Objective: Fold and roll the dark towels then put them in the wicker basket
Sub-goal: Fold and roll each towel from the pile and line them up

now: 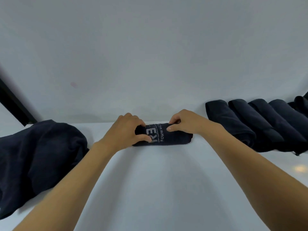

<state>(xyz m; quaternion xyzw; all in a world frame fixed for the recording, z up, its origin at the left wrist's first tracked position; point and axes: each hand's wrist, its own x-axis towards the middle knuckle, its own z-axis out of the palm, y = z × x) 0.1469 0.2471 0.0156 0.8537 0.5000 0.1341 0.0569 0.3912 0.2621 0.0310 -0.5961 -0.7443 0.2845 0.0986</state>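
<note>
Rolled towel (175,136) on table (158,180) | left hand (123,130) fingers curled round its left end | right hand (186,122) pinches its top

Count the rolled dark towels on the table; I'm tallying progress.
5. One roll lies at centre, gripped by the left hand and right hand. Four rolls lie side by side at right. A dark shape at the far right edge may be a sixth.

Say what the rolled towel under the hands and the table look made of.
Rolled towel: dark navy cloth, likely terry or microfibre; matte, soft folds, pale printed lettering. Table: smooth white surface, probably laminate; faint sheen, light glare at right.
</note>
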